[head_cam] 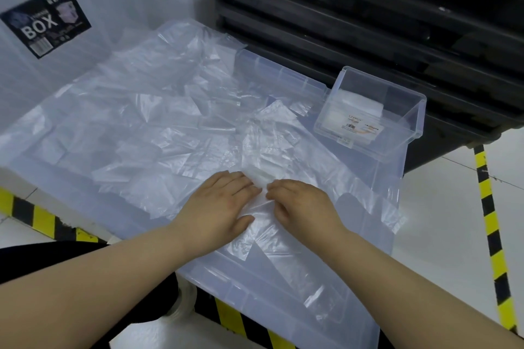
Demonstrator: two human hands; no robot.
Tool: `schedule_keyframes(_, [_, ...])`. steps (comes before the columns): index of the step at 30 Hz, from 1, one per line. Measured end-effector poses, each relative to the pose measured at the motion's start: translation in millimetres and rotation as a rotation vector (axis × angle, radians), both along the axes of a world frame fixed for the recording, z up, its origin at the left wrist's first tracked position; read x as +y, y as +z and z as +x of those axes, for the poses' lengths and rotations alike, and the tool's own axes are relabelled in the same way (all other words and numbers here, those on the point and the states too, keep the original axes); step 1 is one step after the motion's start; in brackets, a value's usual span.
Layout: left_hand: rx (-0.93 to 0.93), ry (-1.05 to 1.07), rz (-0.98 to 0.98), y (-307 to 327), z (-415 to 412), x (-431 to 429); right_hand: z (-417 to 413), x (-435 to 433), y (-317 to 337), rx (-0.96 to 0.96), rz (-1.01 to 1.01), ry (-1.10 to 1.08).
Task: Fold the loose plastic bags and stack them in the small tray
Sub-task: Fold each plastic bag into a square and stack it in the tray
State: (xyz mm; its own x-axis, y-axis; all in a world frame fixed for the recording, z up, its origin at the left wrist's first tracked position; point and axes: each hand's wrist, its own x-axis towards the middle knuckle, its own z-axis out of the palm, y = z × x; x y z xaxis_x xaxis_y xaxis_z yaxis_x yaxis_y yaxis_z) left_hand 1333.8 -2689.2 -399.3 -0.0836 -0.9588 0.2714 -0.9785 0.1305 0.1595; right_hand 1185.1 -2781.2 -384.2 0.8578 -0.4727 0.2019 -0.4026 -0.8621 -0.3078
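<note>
I have the left hand point(219, 201) lying flat with straight fingers, pressing down on a clear plastic bag point(266, 231) at the near edge of the see-through lid that serves as the worktop point(241, 300), while the right hand point(304, 204), just beside it, curls its fingers and pinches the same bag. The rest of the loose bags point(158, 122) lie spread in a heap across the worktop behind my hands. The small tray point(408, 127) stands at the far right corner with a few folded bags point(354, 105) inside.
</note>
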Motion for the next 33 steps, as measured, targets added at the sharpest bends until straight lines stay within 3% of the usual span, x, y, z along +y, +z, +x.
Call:
schedule_keyframes(4, [0.028,-0.040,-0.026,-1,1,-2,-7,0,3,-0.055,0.146,-0.046])
schedule_keyframes(11, [-0.019,-0.065,0.141,-7,6,-1,-12,4,11,-0.073,0.479,-0.038])
schedule_keyframes(15, [0.018,-0.069,0.089,-3,9,-3,-11,4,11,-0.071,0.443,0.002])
schedule_keyframes(18, [0.187,-0.092,0.074,1,10,-1,-11,2,10,-0.053,0.440,-0.029])
schedule_keyframes(20, [0.409,-0.094,0.173,11,9,1,-9,2,11,-0.062,0.490,-0.087])
schedule_keyframes(22, [0.579,-0.015,0.263,19,5,4,-6,3,12,-0.082,0.575,-0.152])
schedule_keyframes(25, [0.673,0.137,0.345,26,-3,1,1,4,14,-0.099,0.674,-0.276])
schedule_keyframes(30, [1.148,0.444,0.404,29,-3,-10,14,-1,14,-0.132,0.765,-0.442])
schedule_keyframes(33, [1.211,0.524,0.405,28,0,-10,23,-6,14,-0.099,0.767,-0.481])
